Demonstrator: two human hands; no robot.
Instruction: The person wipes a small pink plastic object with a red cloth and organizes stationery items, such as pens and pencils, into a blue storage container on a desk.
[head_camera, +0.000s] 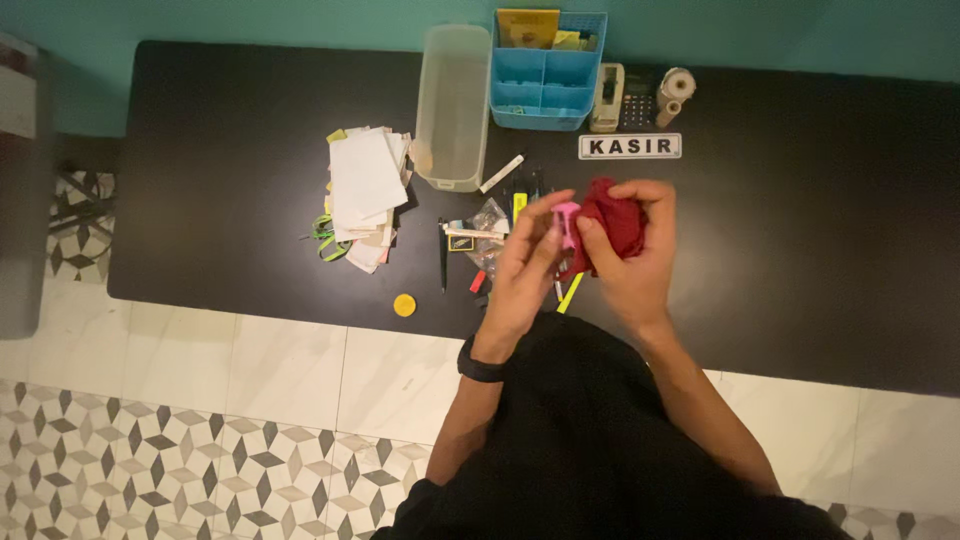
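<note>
Head view looked straight down on a black desk (800, 250). The left hand (525, 265) pinched a small pink object (567, 222) between thumb and fingers, pressed against a dark red cloth (612, 222) that the right hand (630, 260) clutched in a bunch, both raised above the desk's near half. Beneath the hands lay scattered pens and markers (470, 245). Further left sat a stack of papers (366, 195), green scissors (325, 238) and a yellow disc (404, 305). A clear bin (453, 105) and blue organizer (546, 75) stood at the back.
</note>
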